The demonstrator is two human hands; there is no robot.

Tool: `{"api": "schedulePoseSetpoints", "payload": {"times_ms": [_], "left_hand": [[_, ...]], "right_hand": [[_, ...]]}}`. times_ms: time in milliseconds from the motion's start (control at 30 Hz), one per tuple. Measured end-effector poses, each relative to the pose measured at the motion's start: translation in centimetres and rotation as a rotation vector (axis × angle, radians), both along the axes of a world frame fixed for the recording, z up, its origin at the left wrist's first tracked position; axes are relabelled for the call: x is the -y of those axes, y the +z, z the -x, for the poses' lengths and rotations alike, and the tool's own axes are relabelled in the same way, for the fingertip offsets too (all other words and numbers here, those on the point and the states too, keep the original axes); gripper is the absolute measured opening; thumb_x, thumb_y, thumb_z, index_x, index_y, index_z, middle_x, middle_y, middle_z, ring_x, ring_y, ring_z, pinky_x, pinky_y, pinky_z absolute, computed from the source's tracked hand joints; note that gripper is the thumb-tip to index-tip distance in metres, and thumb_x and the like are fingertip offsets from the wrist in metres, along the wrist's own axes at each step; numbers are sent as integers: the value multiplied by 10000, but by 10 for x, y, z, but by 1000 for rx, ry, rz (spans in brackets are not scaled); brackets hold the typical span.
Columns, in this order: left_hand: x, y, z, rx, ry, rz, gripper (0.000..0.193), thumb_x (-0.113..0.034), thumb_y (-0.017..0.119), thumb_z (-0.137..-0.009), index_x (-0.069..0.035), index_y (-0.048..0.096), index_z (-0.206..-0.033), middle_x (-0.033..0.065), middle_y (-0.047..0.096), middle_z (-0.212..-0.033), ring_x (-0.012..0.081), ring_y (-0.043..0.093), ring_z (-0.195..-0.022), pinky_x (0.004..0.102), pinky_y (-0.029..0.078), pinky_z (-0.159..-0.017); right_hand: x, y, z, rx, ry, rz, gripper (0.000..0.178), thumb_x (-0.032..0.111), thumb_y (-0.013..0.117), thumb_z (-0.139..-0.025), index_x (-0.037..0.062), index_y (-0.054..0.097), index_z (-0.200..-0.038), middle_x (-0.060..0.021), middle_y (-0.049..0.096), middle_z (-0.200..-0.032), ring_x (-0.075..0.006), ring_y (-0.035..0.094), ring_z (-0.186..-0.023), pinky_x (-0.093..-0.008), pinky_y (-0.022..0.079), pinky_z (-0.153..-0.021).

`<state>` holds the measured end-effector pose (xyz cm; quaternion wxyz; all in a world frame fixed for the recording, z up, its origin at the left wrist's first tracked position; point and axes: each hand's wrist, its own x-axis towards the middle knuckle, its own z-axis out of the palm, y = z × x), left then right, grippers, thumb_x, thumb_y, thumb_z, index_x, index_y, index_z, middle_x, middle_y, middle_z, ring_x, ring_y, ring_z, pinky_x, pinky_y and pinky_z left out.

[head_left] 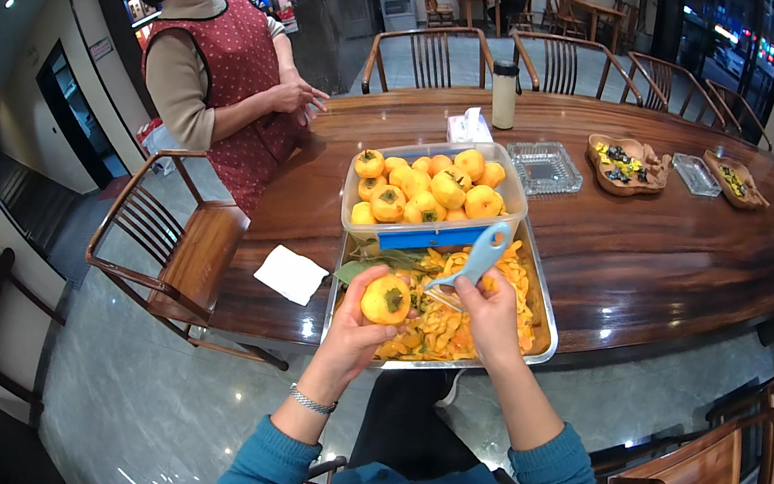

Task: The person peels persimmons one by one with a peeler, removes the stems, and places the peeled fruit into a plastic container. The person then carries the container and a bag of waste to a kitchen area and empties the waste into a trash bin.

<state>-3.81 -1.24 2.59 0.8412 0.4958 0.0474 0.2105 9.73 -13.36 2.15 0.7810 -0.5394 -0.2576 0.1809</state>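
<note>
My left hand (355, 330) is closed around a yellow-orange persimmon (385, 300), its green-brown stem end turned up toward me. In my right hand (488, 317) is a light blue peeler (484, 257), gripped near its head with the handle pointing up and away. The peeler and the persimmon are apart. Beneath both hands lies a metal tray (544, 340) heaped with orange peels (434, 329), with some green leaves at its left side. A clear plastic tub (518, 184) full of whole persimmons (451, 186) stands at the tray's far end.
A white napkin (291, 274) lies left of the tray on the wooden table (607, 262). Farther back are a tissue pack (469, 128), a bottle (504, 95), glass ashtrays (544, 169) and wooden candy dishes (627, 169). A person in a red apron (244, 67) stands at the left; chairs surround the table.
</note>
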Motion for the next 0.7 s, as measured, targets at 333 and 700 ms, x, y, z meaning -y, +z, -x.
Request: {"api": "schedulePoseSetpoints", "payload": {"times_ms": [333,700], "left_hand": [[-55,23,-14,-201,174,-401,600,11,601,-771,-52,331,-1303,63,547,-1015,124,580,-795,224,449,-647],[-150,50,-122,-381,313,-1254,484,-22,585,-756,-15,492,-1231,193,529,-1194,317,528,-1081,340,450,-855]], "right_hand": [[6,4,-30,-358,99,-151,223,80,489,-900,-25,522,-1095,-138,601,-1028,-205,569,-964,-344,456,-870],[-31,-5,-107,-930,366,-294,298,163,478,-912,-72,469,-1096,-222,522,-1157,-299,537,-1075,-443,452,-936]]}}
